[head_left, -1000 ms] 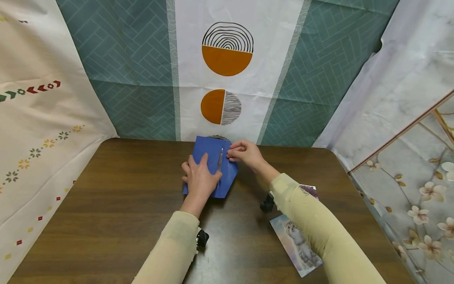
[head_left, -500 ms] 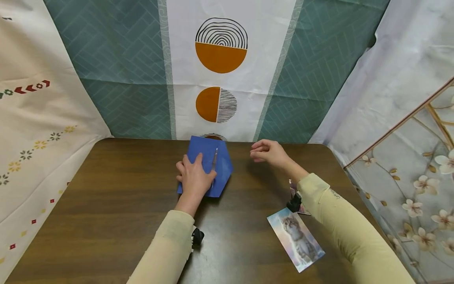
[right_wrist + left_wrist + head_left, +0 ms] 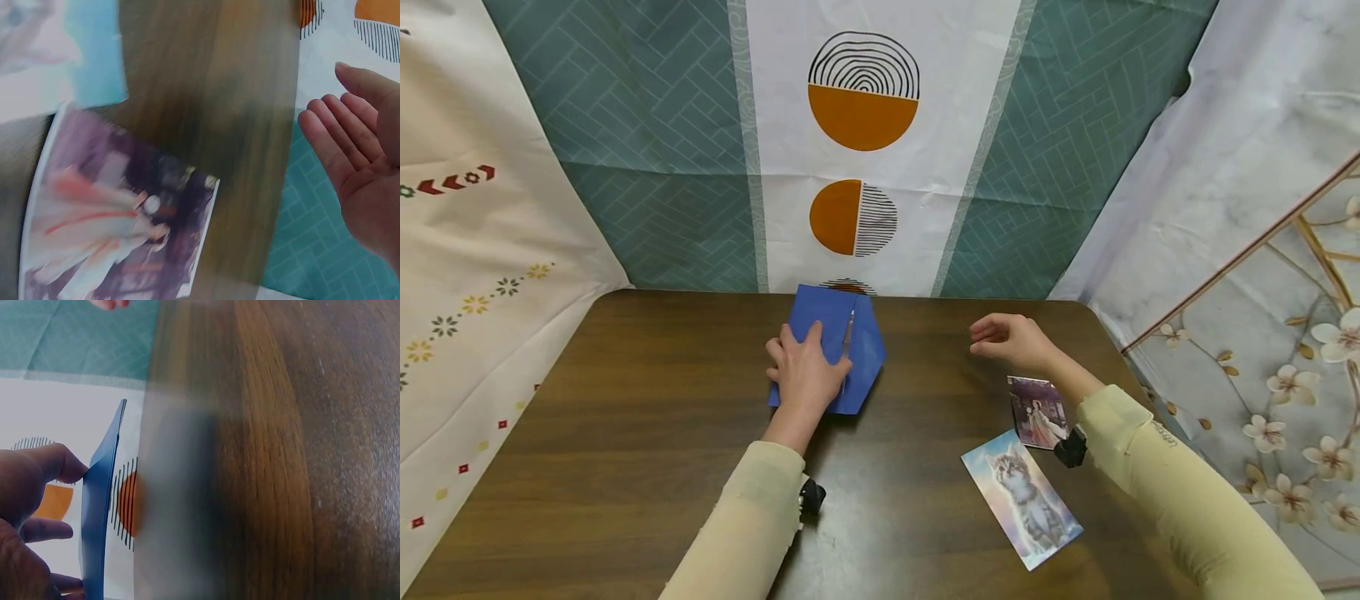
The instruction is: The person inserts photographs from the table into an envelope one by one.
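Observation:
My left hand [image 3: 805, 371] holds a blue paper envelope [image 3: 867, 346] near the table's far edge, fingers spread over it and thumb by a narrow opening along its face. A pale strip shows in that opening. From the left wrist, the envelope [image 3: 97, 506] appears edge-on with fingertips against one side; backdrop shows between it and the table. Off to the right, my right hand [image 3: 1015, 340] hovers with loosely bent fingers and nothing in it. Below it lie a purple-toned picture [image 3: 1037, 412] of a figure in a long dress and a pastel kitten card [image 3: 1024, 500].
The brown wooden table [image 3: 647, 467] is backed by a hanging teal and white cloth [image 3: 658, 208] with orange half-circles. Patterned cloths hang on both sides, the right one [image 3: 1262, 350] with flowers. The kitten card's top corner meets the purple picture.
My right hand has left the envelope and moved right, uncovering the two pictures. The left hand keeps its hold on the envelope. The head view has shifted slightly.

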Demonstrator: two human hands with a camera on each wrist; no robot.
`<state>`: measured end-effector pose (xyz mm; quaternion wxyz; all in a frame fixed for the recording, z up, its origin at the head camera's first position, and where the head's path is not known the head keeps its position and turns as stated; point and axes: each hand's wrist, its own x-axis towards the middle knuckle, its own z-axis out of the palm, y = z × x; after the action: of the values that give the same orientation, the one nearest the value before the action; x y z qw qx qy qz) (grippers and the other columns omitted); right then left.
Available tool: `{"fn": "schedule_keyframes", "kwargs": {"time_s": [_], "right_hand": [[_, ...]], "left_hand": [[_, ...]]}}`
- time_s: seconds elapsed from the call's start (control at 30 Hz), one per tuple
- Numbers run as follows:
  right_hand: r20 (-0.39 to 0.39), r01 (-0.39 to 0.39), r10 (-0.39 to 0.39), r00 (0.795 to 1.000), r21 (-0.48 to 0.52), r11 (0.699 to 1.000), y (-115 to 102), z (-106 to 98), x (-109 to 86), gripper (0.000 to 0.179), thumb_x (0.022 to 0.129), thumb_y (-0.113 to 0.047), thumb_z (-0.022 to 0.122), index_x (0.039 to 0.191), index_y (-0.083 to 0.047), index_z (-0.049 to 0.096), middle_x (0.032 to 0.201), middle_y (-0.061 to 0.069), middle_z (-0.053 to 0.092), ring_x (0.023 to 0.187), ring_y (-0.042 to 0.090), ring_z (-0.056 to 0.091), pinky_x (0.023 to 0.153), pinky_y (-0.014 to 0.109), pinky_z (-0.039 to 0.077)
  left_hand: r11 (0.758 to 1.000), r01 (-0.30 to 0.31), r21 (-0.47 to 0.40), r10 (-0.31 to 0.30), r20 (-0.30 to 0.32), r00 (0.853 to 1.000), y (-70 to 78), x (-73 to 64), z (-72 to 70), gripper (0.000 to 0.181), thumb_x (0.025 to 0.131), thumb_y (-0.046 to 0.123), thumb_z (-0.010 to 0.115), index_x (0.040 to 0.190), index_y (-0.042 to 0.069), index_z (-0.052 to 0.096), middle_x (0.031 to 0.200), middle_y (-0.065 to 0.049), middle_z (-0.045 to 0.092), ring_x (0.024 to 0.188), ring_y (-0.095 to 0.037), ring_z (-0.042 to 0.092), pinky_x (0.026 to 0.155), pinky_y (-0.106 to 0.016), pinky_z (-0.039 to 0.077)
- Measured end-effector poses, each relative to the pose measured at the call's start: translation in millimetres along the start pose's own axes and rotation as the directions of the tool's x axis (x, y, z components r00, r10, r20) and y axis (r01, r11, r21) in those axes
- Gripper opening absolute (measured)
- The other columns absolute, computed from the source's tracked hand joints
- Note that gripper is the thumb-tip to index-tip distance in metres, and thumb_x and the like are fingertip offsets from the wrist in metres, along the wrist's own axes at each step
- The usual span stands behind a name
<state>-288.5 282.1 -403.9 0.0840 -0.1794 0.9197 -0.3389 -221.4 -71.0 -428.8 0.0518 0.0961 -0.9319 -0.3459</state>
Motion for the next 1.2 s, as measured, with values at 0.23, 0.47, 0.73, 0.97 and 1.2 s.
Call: {"fn": "schedule_keyframes", "kwargs": {"time_s": [0.23, 0.47, 0.73, 0.97, 1.2], "right_hand": [[0.051, 0.069, -0.066, 0.997, -0.069, 0.995, 7.8, 0.7, -28.6, 0.041, 0.097, -0.018, 0.081, 0.13, 0.003, 0.07, 0.122, 0.02, 0.076, 0.113, 0.037, 0.073, 0.095, 0.052, 0.059], [0.094, 0.113, -0.107, 0.99, -0.054, 0.992, 15.0, 12.3, -56.7, 0.043, 0.096, -0.017, 0.082, 0.132, 0.004, 0.069, 0.128, 0.021, 0.073, 0.117, 0.039, 0.071, 0.096, 0.052, 0.059], [0.127, 0.234, -0.213, 0.969, -0.188, 0.954, 14.2, 30.9, -84.6, 0.043, 0.094, -0.023, 0.085, 0.13, -0.002, 0.073, 0.124, 0.012, 0.075, 0.11, 0.033, 0.072, 0.091, 0.051, 0.059], [0.176, 0.383, -0.343, 0.923, -0.311, 0.87, 10.8, 44.4, -99.6, 0.05, 0.089, -0.022, 0.088, 0.133, -0.004, 0.071, 0.133, 0.011, 0.072, 0.124, 0.035, 0.066, 0.1, 0.057, 0.053], [0.16, 0.376, -0.342, 0.926, -0.3, 0.877, 17.9, 51.2, -107.6, 0.058, 0.088, -0.028, 0.09, 0.137, -0.006, 0.07, 0.145, 0.016, 0.065, 0.134, 0.042, 0.058, 0.104, 0.066, 0.047]], "left_hand": [[1.0, -0.005, 0.006, 0.005, 0.005, 1.0, -1.3, 0.6, 0.0, 0.075, 0.095, 0.033, 0.079, 0.16, 0.009, 0.05, 0.169, -0.034, 0.02, 0.149, -0.054, 0.019, 0.103, -0.077, 0.034], [1.0, -0.002, 0.012, 0.001, 0.013, 1.0, -2.5, 1.7, 0.9, 0.075, 0.095, 0.033, 0.079, 0.16, 0.01, 0.049, 0.169, -0.033, 0.019, 0.149, -0.054, 0.018, 0.104, -0.077, 0.033], [1.0, -0.005, 0.018, 0.004, 0.014, 1.0, -2.4, 1.0, 2.0, 0.075, 0.095, 0.033, 0.08, 0.16, 0.01, 0.05, 0.169, -0.033, 0.019, 0.15, -0.054, 0.018, 0.104, -0.078, 0.033], [1.0, -0.007, 0.022, 0.007, 0.018, 1.0, -0.1, 0.2, 4.2, 0.075, 0.095, 0.033, 0.079, 0.16, 0.01, 0.05, 0.17, -0.033, 0.019, 0.149, -0.054, 0.018, 0.103, -0.078, 0.033], [1.0, 0.004, 0.021, -0.005, 0.026, 1.0, 0.6, -0.1, 3.4, 0.075, 0.095, 0.033, 0.079, 0.16, 0.01, 0.05, 0.17, -0.033, 0.018, 0.15, -0.054, 0.018, 0.104, -0.077, 0.033]]}}
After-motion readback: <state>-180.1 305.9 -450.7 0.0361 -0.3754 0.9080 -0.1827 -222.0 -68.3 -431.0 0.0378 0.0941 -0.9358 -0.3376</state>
